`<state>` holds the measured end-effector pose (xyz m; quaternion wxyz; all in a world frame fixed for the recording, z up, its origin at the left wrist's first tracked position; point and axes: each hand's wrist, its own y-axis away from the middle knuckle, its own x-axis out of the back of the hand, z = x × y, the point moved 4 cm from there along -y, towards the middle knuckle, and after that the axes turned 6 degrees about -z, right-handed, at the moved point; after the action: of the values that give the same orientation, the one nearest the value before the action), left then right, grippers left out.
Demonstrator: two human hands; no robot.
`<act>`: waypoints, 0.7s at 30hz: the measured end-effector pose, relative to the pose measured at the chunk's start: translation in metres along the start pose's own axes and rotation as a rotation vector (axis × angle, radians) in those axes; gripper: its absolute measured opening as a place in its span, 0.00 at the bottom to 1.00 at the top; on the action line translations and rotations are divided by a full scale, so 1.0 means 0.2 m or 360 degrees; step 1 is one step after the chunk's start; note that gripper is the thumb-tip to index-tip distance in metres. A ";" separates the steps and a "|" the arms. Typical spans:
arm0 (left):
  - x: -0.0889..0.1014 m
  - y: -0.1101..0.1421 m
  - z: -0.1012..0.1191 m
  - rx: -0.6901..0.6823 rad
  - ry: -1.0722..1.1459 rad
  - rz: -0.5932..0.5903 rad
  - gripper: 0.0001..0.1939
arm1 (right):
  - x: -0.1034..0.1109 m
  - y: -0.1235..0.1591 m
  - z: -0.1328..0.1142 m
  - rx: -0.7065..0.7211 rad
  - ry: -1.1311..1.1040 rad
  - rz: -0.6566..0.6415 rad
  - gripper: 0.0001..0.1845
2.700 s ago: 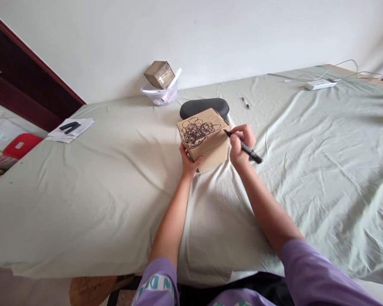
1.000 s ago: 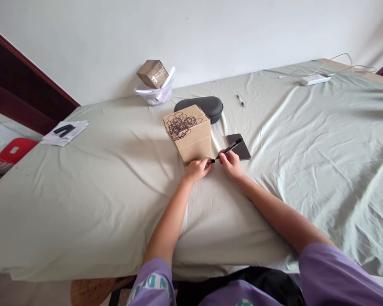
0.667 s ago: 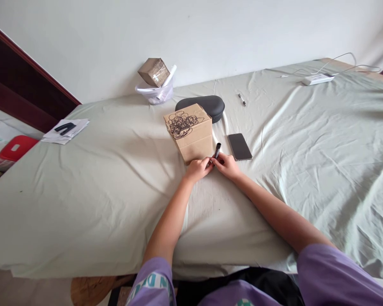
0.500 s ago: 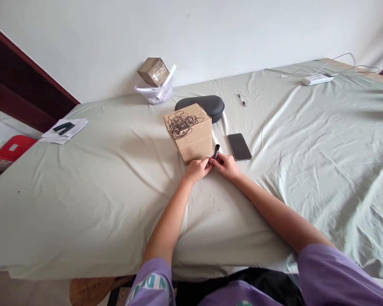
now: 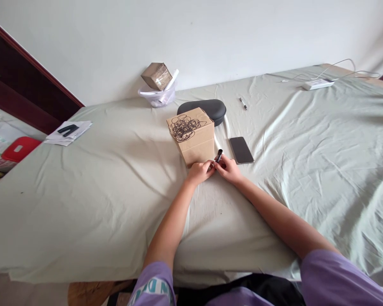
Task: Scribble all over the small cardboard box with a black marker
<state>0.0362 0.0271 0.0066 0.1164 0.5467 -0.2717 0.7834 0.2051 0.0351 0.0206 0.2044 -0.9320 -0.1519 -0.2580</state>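
Observation:
In the head view, my right hand [image 5: 229, 170] is closed round a black marker [image 5: 219, 155], which leans with one black end pointing up. My left hand [image 5: 200, 172] meets it at the marker's lower end, fingers pinched; the cap seen in it earlier is hidden between the fingertips. Just behind my left hand stands a cardboard box [image 5: 198, 145], its top covered with looping black scribbles. A dark phone [image 5: 241, 150] lies flat to the right of my right hand.
Behind the box lies a black hard case [image 5: 210, 108]. A small pen [image 5: 243, 103] and a white power strip [image 5: 318, 84] lie farther right. A plastic bowl [image 5: 161, 99] bearing a taped box [image 5: 156, 76] stands by the wall. Papers with a stapler [image 5: 68, 130] lie left.
My right hand has stopped drawing on the box and brought the marker down to my left hand. My left hand let go of the box and took the cap; marker and cap have come together.

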 end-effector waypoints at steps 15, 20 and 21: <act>-0.01 0.00 0.00 0.0003 0.0036 0.0081 0.09 | 0.01 -0.01 0.01 0.0019 -0.0023 0.0065 0.24; 0.01 0.02 -0.01 -0.0031 0.0072 0.0200 0.08 | -0.01 0.00 0.00 0.0020 -0.0060 0.0055 0.15; 0.01 0.02 -0.01 -0.0042 0.0083 0.0240 0.10 | -0.01 0.00 -0.01 0.0018 -0.0067 0.0069 0.14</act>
<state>0.0317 0.0244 0.0072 0.0713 0.5026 -0.3193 0.8002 0.2032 0.0334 0.0200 0.2119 -0.9391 -0.1373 -0.2329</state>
